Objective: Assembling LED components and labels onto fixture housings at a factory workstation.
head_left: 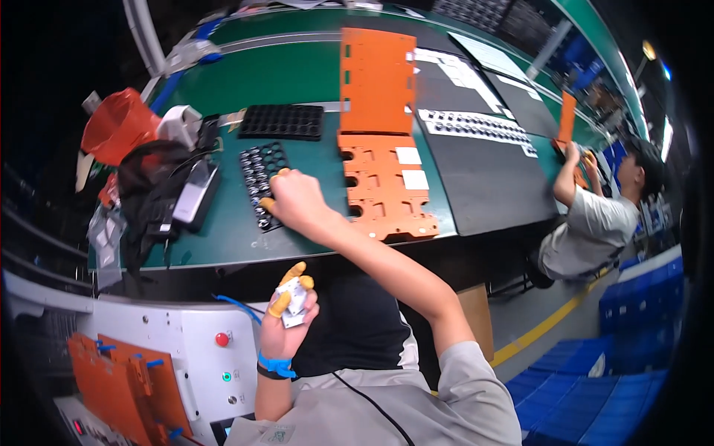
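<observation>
— What is held in the left hand (pixel 286 327)?
— A small white rectangular part (pixel 296 301) is held upright, pinched between yellow-capped fingertips.
— And the black tray (pixel 260 178)?
— It is laid flat on the green table (pixel 223 230), its round pockets touched by the right hand (pixel 294 199).

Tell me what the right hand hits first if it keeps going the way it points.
Probably the black parts tray: the right hand reaches up-left, its capped fingertips already at the tray's near end. Beyond lies a second black tray. Depth is uncertain.
</observation>
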A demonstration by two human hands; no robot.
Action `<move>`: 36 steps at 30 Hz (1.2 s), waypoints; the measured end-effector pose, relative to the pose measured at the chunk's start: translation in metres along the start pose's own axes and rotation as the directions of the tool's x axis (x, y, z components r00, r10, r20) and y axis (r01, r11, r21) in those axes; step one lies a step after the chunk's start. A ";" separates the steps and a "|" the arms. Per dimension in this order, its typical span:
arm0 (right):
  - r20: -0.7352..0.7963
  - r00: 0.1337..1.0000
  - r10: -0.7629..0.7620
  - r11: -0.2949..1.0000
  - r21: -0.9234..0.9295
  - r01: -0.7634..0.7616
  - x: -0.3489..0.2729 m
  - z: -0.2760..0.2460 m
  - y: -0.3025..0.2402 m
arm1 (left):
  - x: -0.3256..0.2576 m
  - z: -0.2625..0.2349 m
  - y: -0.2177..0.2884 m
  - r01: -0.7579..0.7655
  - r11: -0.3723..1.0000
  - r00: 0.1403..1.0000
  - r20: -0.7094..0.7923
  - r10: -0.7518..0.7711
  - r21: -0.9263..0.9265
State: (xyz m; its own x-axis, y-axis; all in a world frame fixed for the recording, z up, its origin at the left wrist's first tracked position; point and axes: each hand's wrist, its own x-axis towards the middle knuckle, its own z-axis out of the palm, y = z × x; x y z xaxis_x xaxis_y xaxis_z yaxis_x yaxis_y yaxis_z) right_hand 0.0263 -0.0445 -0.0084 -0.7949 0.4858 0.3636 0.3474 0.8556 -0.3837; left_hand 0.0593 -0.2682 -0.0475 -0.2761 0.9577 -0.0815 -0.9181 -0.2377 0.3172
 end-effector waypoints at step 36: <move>-0.087 0.983 0.159 0.734 0.677 -0.059 -0.165 -0.145 0.011 | 0.054 0.065 -0.036 -0.230 0.787 0.973 0.114 0.201 0.572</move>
State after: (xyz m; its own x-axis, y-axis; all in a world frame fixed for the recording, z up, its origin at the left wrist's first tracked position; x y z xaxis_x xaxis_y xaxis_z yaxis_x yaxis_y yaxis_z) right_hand 0.2329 -0.0892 0.0501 -0.6829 0.6295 0.3707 -0.0352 0.4786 -0.8774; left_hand 0.0961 -0.1975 -0.0015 -0.4208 0.9024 0.0926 -0.4966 -0.3146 0.8090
